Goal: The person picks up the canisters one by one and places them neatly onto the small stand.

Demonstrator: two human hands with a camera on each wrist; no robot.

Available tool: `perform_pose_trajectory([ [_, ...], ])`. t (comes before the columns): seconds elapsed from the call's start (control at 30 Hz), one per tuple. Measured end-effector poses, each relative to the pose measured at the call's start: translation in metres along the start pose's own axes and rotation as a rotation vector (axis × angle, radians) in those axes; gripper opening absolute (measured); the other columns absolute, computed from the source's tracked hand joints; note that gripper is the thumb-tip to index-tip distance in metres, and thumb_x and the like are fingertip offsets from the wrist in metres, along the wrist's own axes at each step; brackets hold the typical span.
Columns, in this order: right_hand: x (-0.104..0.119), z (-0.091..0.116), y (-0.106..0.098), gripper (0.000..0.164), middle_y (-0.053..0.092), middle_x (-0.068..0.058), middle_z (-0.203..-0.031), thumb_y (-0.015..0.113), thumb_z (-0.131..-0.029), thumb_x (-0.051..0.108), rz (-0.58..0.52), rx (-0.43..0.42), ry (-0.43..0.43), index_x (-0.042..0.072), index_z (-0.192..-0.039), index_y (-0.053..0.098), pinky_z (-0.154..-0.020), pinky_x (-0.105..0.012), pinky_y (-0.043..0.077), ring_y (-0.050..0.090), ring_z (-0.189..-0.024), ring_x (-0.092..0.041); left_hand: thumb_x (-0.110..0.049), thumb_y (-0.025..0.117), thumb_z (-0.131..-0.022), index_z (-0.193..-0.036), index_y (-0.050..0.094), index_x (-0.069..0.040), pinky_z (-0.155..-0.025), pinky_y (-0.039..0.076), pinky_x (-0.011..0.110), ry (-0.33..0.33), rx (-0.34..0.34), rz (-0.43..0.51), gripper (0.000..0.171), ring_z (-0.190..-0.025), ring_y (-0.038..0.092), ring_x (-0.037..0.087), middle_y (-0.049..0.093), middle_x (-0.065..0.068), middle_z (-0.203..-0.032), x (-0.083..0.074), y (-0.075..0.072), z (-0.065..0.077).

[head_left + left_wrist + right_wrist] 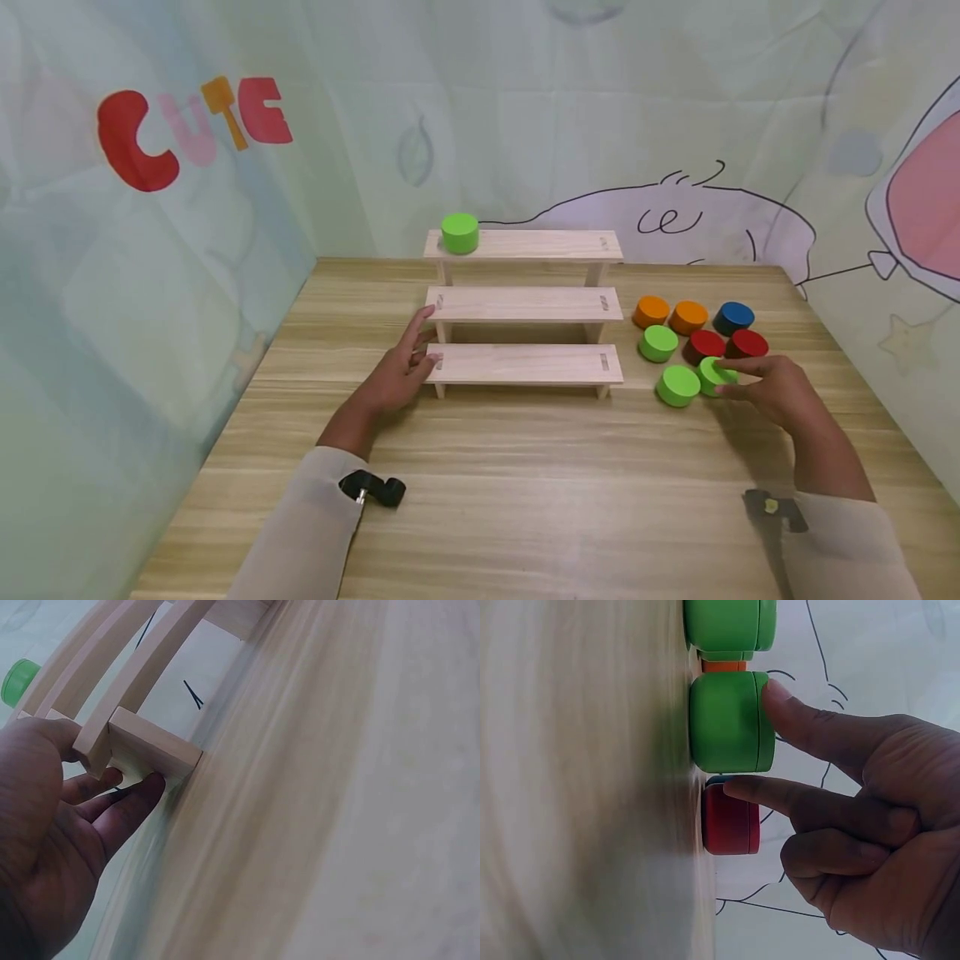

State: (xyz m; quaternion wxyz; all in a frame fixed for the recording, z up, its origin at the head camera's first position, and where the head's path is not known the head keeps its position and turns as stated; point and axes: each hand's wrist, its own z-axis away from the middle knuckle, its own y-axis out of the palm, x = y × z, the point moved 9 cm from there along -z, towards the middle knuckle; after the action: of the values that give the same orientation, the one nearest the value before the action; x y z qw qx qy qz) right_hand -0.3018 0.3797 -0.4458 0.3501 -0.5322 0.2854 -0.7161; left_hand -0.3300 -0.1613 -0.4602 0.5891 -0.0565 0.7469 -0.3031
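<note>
A three-step wooden stand (525, 363) stands on the table. My left hand (393, 377) holds its left end, the thumb at the lowest step and other fingers (135, 814) under that step's overhang, against the leg. One green round block (460, 233) sits on the top step's left end. At the right, my right hand (776, 392) reaches to another green round block (724, 724). Its thumb touches that block's upper edge, while the index finger extends along the opposite side with a narrow gap showing. This block rests on the table among the other round blocks.
Around the right hand stand two more green blocks (678, 386), two red blocks (747, 344), two orange blocks (652, 312) and a blue block (733, 318). A printed cloth backdrop (480, 125) hangs behind the wooden table (480, 492) and along its sides.
</note>
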Motion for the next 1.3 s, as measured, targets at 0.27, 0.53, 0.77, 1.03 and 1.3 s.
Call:
perform_pose_trajectory([
  [0.27, -0.0009, -0.0019, -0.0005, 0.067, 0.041, -0.045, -0.160, 0.086, -0.094, 0.020, 0.003, -0.013, -0.029, 0.000, -0.153, 0.059, -0.111, -0.076, 0.045, 0.038, -0.145, -0.069, -0.018, 0.049, -0.117, -0.177, 0.004, -0.032, -0.117, 0.049, 0.067, -0.011, -0.009, -0.013, 0.077, -0.152, 0.050, 0.052, 0.031, 0.030, -0.176, -0.0011, -0.0009, -0.0001],
  [0.53, -0.0013, 0.0001, 0.0007, 0.061, 0.048, -0.046, -0.153, 0.085, -0.095, 0.017, 0.036, -0.012, -0.068, -0.001, -0.149, 0.062, -0.108, -0.075, 0.048, 0.044, -0.140, -0.068, -0.019, 0.051, -0.117, -0.176, 0.003, -0.035, -0.117, 0.049, 0.066, -0.030, -0.008, -0.025, 0.078, -0.150, 0.052, 0.052, 0.035, 0.030, -0.174, -0.0011, -0.0003, 0.0001],
  [0.77, -0.0013, -0.0006, 0.0014, 0.058, 0.053, -0.045, -0.150, 0.084, -0.096, 0.017, 0.090, -0.023, -0.090, 0.001, -0.148, 0.064, -0.105, -0.074, 0.050, 0.046, -0.137, -0.067, -0.018, 0.051, -0.116, -0.176, 0.003, -0.038, -0.116, 0.050, 0.066, -0.042, 0.000, -0.024, 0.079, -0.149, 0.054, 0.052, 0.037, 0.030, -0.173, 0.0004, 0.0011, -0.0007],
  [1.03, 0.0019, 0.0008, -0.0015, 0.055, 0.058, -0.045, -0.145, 0.083, -0.098, 0.023, 0.145, -0.049, -0.138, 0.001, -0.145, 0.067, -0.101, -0.074, 0.051, 0.051, -0.133, -0.066, -0.020, 0.050, -0.117, -0.176, 0.002, -0.039, -0.117, 0.050, 0.067, -0.039, -0.002, -0.031, 0.078, -0.149, 0.053, 0.053, 0.036, 0.030, -0.174, 0.0007, 0.0010, 0.0004],
  [1.3, 0.0063, 0.0057, -0.0056, 0.053, 0.060, -0.044, -0.143, 0.080, -0.099, 0.028, 0.171, -0.076, -0.132, 0.000, -0.143, 0.069, -0.095, -0.067, 0.055, 0.055, -0.127, -0.063, -0.020, 0.049, -0.117, -0.175, 0.003, -0.040, -0.117, 0.049, 0.066, -0.042, -0.003, -0.032, 0.077, -0.150, 0.053, 0.052, 0.035, 0.029, -0.174, -0.0008, 0.0003, 0.0000],
])
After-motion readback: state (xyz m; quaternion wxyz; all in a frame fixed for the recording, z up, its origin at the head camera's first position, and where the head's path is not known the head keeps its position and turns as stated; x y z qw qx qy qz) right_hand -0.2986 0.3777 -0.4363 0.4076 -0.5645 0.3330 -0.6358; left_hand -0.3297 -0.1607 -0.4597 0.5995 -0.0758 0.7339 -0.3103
